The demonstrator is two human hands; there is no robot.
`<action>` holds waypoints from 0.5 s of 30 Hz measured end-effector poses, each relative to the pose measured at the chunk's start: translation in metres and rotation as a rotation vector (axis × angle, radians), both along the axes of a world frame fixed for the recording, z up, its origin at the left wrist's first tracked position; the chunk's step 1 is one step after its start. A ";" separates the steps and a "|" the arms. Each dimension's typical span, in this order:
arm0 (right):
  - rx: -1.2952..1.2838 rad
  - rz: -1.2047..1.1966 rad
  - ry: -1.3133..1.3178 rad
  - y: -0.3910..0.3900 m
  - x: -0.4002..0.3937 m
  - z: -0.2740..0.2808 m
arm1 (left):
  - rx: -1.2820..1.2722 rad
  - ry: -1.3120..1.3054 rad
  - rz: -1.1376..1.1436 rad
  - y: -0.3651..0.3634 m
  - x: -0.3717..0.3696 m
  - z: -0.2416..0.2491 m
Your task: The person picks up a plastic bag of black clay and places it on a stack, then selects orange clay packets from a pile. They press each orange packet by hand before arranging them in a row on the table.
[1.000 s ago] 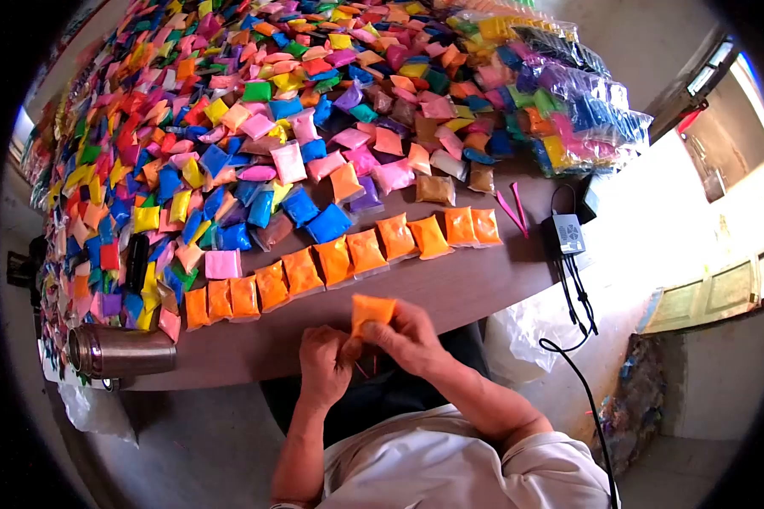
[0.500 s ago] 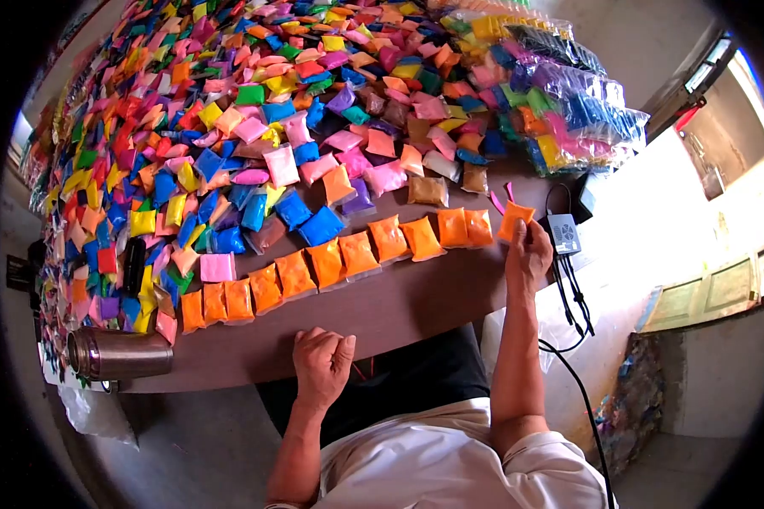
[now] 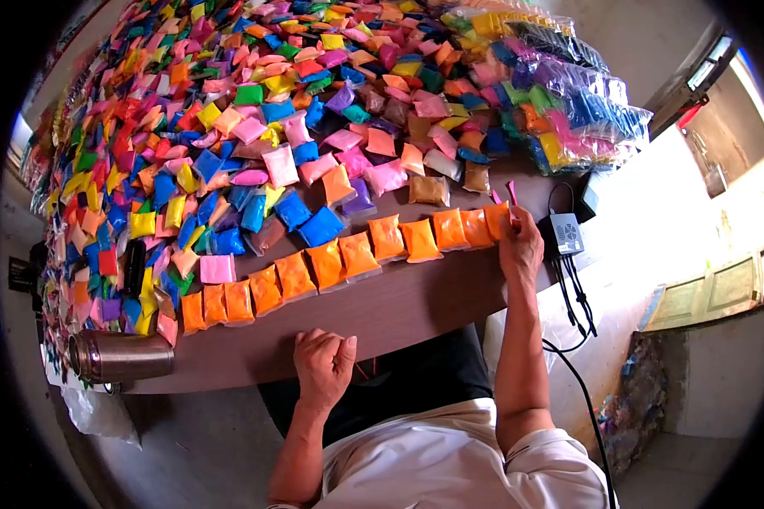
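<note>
A row of small clear packets with orange contents (image 3: 323,265) runs across the table, rising from left to right. At its right end, my right hand (image 3: 522,244) pinches the last orange packet (image 3: 496,222) by its right side. That packet lies against its neighbour in the row. My left hand (image 3: 324,365) rests at the table's front edge in a loose fist, thumb to the right, and nothing shows in it. Just beyond the right fingers lies a pink strip (image 3: 511,192).
A large heap of multicoloured packets (image 3: 250,129) covers the back and left of the table (image 3: 382,305). Stacked bags of packets (image 3: 581,114) stand at the back right. A metal cup (image 3: 123,356) lies at the left. A grey box (image 3: 566,233) with black cables sits at the right edge.
My right hand has moved slightly left with the orange packet, bringing it against the row's right end. The nearest packets in the row have shifted slightly. My left hand has stayed put.
</note>
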State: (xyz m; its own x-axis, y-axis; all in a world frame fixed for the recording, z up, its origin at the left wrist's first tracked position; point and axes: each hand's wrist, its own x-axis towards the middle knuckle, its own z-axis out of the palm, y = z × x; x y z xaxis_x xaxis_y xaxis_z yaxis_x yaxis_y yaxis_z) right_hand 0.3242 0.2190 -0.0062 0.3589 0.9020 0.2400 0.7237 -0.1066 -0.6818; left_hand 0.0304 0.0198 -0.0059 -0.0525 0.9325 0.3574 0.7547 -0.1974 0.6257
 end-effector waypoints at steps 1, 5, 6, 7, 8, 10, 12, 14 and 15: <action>0.013 0.034 -0.028 0.001 0.002 -0.003 | 0.000 -0.001 0.000 0.000 0.000 0.000; 0.149 -0.045 -0.233 -0.008 -0.009 0.001 | 0.014 -0.004 0.005 0.000 -0.001 -0.001; 0.171 0.018 -0.228 -0.011 -0.009 0.002 | 0.021 -0.011 0.004 -0.001 -0.001 -0.002; 0.193 0.081 -0.224 -0.013 -0.009 0.003 | 0.020 -0.012 0.005 -0.001 0.000 -0.002; 0.214 0.117 -0.258 -0.015 -0.011 0.001 | 0.021 -0.007 0.006 -0.001 0.000 -0.002; 0.216 0.157 -0.274 -0.015 -0.012 -0.003 | 0.021 -0.004 0.008 -0.001 0.000 -0.001; 0.227 0.211 -0.252 -0.012 -0.010 -0.006 | 0.035 -0.011 0.010 0.000 0.000 0.001; 0.188 0.202 -0.235 -0.009 -0.008 -0.005 | 0.051 -0.026 0.012 0.000 0.002 0.000; 0.151 0.190 -0.219 -0.007 -0.009 -0.003 | 0.071 -0.040 0.013 0.001 0.002 -0.001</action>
State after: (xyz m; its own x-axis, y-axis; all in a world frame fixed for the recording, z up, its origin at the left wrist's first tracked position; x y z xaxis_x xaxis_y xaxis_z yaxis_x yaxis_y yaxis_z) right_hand 0.3156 0.2123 -0.0093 0.1126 0.8961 0.4294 0.8519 0.1354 -0.5058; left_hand 0.0323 0.0208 -0.0065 -0.0796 0.9042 0.4197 0.7320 -0.2328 0.6404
